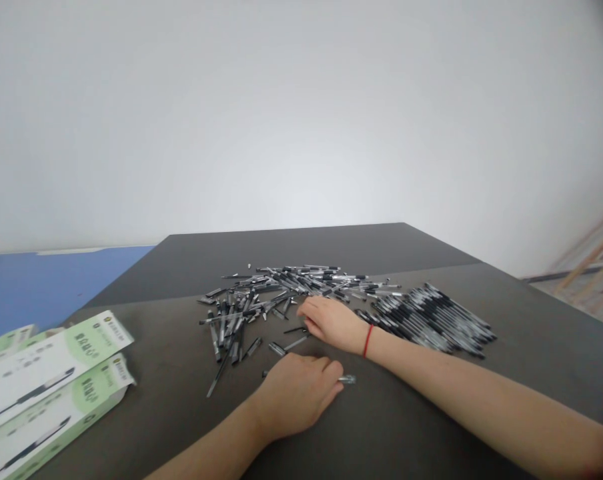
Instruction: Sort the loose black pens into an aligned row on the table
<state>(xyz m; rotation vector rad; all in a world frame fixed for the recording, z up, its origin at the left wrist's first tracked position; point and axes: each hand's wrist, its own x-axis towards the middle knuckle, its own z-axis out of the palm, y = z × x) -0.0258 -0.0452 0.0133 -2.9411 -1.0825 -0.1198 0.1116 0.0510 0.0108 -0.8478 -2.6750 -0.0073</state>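
Note:
My left hand (301, 390) is closed around a pen (348, 379) near the front middle of the table; the pen's clear end sticks out to the right of the fingers. My right hand (333, 325) is just beyond it, fingers bent down at the near edge of a loose heap of pen parts (241, 310). What its fingertips touch, if anything, is hidden. A cap and a thin piece (277, 349) lie between the hands. Right of my right hand, many pens (439, 317) lie side by side in a slanted row.
Green and white pen boxes (56, 373) are stacked at the left edge of the dark table (291, 247). Behind it stands a pale wall. A blue surface (56, 283) shows at the far left, and wooden legs (594, 257) at the far right.

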